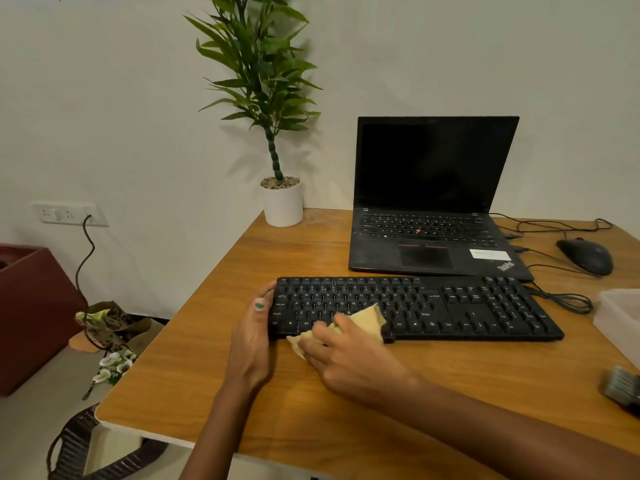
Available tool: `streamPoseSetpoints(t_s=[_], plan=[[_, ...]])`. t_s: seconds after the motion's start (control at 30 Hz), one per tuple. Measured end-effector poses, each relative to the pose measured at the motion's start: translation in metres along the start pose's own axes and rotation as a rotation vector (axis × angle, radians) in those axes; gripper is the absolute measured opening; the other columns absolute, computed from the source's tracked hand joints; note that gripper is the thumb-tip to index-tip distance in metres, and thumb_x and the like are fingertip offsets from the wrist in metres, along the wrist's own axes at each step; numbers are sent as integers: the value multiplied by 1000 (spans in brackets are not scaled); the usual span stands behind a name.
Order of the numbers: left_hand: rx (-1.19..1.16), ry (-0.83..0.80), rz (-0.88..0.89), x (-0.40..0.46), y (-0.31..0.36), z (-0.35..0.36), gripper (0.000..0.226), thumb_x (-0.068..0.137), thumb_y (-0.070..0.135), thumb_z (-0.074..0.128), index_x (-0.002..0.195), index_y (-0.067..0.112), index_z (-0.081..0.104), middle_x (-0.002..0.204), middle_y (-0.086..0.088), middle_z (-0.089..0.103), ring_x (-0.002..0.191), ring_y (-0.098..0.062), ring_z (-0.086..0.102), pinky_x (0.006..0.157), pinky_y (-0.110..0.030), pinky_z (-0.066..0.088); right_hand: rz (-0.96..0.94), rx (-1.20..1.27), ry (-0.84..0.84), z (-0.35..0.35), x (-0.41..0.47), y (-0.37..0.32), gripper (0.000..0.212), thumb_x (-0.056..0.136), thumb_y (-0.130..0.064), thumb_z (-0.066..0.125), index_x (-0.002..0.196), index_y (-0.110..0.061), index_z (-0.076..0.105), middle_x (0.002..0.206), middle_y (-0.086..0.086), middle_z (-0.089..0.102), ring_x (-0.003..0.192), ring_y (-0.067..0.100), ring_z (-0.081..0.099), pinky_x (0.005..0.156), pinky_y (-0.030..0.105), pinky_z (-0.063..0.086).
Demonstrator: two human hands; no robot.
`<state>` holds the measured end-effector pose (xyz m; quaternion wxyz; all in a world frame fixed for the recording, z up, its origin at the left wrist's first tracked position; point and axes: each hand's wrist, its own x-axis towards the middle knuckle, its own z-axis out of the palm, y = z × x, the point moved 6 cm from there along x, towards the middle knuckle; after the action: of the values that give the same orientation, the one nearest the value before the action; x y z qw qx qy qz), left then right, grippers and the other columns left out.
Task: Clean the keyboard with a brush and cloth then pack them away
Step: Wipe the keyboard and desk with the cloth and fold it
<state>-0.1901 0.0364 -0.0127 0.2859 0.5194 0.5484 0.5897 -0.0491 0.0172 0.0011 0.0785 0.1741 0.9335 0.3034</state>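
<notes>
On the wooden table [214, 358], a black keyboard [467, 306] lies just before an open ThinkPad laptop [433, 202]. At its left end the left hand [251, 336] steadies the edge, fingers straight. The right hand [349, 362] clutches a yellow cloth [367, 318] on the lower keys. A brush [621, 386] lies at the table's right edge.

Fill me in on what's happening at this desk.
A person is wiping a black keyboard on a wooden desk. The right hand holds a yellow cloth against the keys at the keyboard's near left part, while the left hand rests against its left end. A brush lies at the desk's right edge, near a clear plastic container. Behind the keyboard stands an open laptop with a dark screen.
</notes>
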Motion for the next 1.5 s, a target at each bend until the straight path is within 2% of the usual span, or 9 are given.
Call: streamPoseSetpoints(t_s=[0.13, 0.57, 0.8, 0.93, 1.03, 1.1, 1.2, 1.33, 1.5], plan=[[-96, 7, -15, 0, 8, -2, 94, 68, 96, 21, 130, 32, 50, 105, 30, 67, 109, 9, 59, 83, -7, 45, -45, -128, 44, -17, 29, -7, 31, 89, -31, 57, 116, -18, 65, 128, 7, 52, 116, 29, 40, 90, 44, 38], [-140, 18, 5, 1, 7, -1, 100, 67, 96, 24, 129, 23, 53, 115, 18, 62, 107, 9, 59, 82, -5, 44, -2, -95, 16, -20, 20, -3, 25, 90, -31, 54, 109, -21, 67, 124, 4, 50, 117, 29, 41, 93, 44, 39], [-102, 31, 4, 1, 1, -3, 87, 73, 92, 20, 125, 31, 56, 110, 24, 69, 108, -2, 63, 88, -17, 50, 28, 103, 90, -24, 59, -9, 21, 76, -40, 72, 94, -28, 72, 104, -3, 62, 102, 21, 47, 81, 39, 41], [-92, 32, -18, -2, -5, -3, 81, 78, 88, 24, 129, 34, 55, 117, 18, 67, 114, -6, 60, 98, -39, 47, 226, 463, 313, -44, 33, 27, 28, 85, -18, 62, 113, -22, 63, 113, -1, 57, 105, 20, 44, 86, 40, 36], [245, 181, 188, -10, 20, -8, 67, 87, 79, 13, 122, 39, 54, 108, 30, 57, 101, 7, 52, 81, -22, 41, 441, 701, 406, -40, 8, 73, 46, 91, -6, 49, 130, -29, 51, 124, -8, 50, 113, 13, 35, 95, 38, 29], [396, 281, 352, -17, 38, -5, 42, 95, 57, 26, 110, 35, 58, 102, 29, 54, 92, 4, 51, 68, -24, 42, 593, 813, 452, -29, 0, 104, 49, 93, -5, 45, 133, -32, 49, 121, -15, 49, 108, 5, 33, 93, 33, 31], [538, 145, 509, -20, 45, 27, 16, 90, 35, 45, 91, 30, 60, 87, 23, 55, 83, 3, 52, 58, -24, 48, 779, 1002, 465, -7, -2, 136, 46, 94, -7, 41, 133, -30, 50, 109, -16, 45, 105, 6, 37, 95, 33, 36], [796, -163, 662, -19, 31, 66, 16, 87, 44, 57, 98, 33, 64, 100, 22, 59, 94, 2, 53, 68, -22, 50, 700, 910, 248, 17, 17, 128, 40, 98, -21, 36, 134, -29, 47, 121, -4, 45, 112, 13, 37, 96, 33, 31], [781, -225, 594, -16, 27, 64, 30, 83, 49, 62, 107, 34, 70, 107, 22, 67, 106, 3, 56, 87, -15, 46, 489, 796, -14, 39, 37, 99, 40, 99, -36, 37, 138, -29, 43, 142, -1, 31, 124, 20, 27, 102, 41, 26]])
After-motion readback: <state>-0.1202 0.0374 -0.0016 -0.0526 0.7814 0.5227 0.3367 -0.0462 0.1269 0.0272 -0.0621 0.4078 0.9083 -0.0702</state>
